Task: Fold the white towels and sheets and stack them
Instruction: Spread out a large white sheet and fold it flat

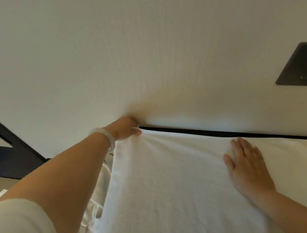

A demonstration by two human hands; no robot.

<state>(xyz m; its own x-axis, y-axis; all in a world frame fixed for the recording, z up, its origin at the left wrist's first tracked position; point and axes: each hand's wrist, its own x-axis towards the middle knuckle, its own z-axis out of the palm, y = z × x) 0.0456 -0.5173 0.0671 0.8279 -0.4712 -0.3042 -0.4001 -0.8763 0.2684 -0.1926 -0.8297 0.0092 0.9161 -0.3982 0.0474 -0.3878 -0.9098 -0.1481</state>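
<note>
The white towel (167, 183) lay spread with its long axis running 6 to 12 o'clock, far end toward the wall (140, 49). The left hand (125, 129) pinched its 11 o'clock corner; the right hand (249, 166) pressed flat, fingers straight, at 2 o'clock.

A white terry-cloth towel (167, 183) lies spread flat, its far edge along a thin black strip (209, 133) at the foot of a cream textured wall (140, 49). The left hand (125, 129), with a pale translucent bangle (106, 136) on its wrist, pinches the towel's 11 o'clock corner. The right hand (247, 164) presses flat at 2 o'clock. A dark square socket plate (304, 65) sits on the wall at 2 o'clock. Crumpled white sheets (100, 191) lie at 9 o'clock.
</note>
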